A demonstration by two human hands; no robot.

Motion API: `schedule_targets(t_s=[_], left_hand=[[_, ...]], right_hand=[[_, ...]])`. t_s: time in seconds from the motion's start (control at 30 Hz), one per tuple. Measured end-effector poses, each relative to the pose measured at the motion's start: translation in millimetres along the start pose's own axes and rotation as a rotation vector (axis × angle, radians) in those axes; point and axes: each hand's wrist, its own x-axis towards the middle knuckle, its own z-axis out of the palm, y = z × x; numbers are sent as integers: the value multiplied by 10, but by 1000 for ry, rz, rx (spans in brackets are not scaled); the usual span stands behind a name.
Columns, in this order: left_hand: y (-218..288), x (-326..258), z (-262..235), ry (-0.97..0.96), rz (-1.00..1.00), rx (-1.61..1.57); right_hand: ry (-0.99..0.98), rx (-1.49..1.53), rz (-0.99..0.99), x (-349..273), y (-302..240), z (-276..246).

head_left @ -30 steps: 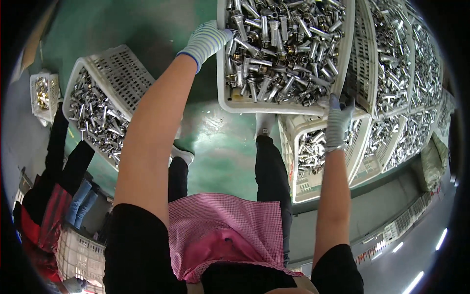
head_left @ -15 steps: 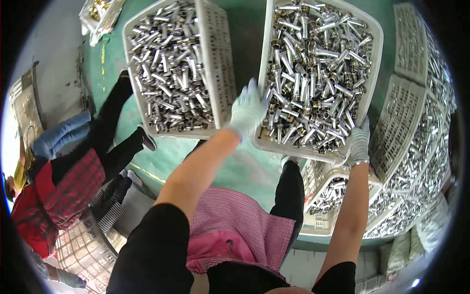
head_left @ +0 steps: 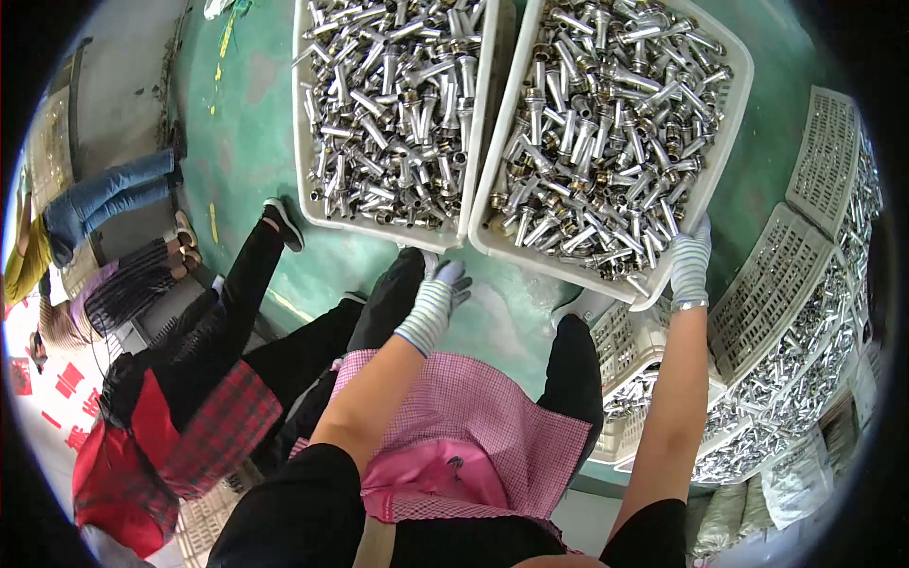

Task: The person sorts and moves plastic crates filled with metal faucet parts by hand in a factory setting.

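Observation:
A white plastic crate (head_left: pixel 559 269), heaped with shiny metal pipe fittings (head_left: pixel 592 142), stands on the right in front of me. My right hand (head_left: pixel 691 268), in a striped work glove, is closed on its near right corner. Lower left of that crate, my gloved left hand (head_left: pixel 437 303) hangs in the air with fingers stretched out and nothing in them. Just beyond it is the near edge of a second white crate (head_left: pixel 478 114), also full of metal fittings (head_left: pixel 388 104). The two crates stand side by side, their near ends almost touching.
Stacked crates (head_left: pixel 767 275) of similar fittings line the right side. A person in a red plaid garment (head_left: pixel 222 421) is close on my left, one shoe near the left crate. Another person in jeans (head_left: pixel 114 194) is farther left. Sacks (head_left: pixel 724 516) lie at the lower right.
My left hand has come back from between the crates toward my body. The gap between the crates has narrowed. The right hand stays on the corner, and the person at left has come nearer.

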Motion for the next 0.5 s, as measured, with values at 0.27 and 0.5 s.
schedule_targets(t_s=[0.27,0.5], left_hand=[[639,646,-573,69,197,-383],[915,651,-636,31,143,-257]], right_hand=[[-7,173,94,8,-57,22],[39,132,175,-4,168,-47]])
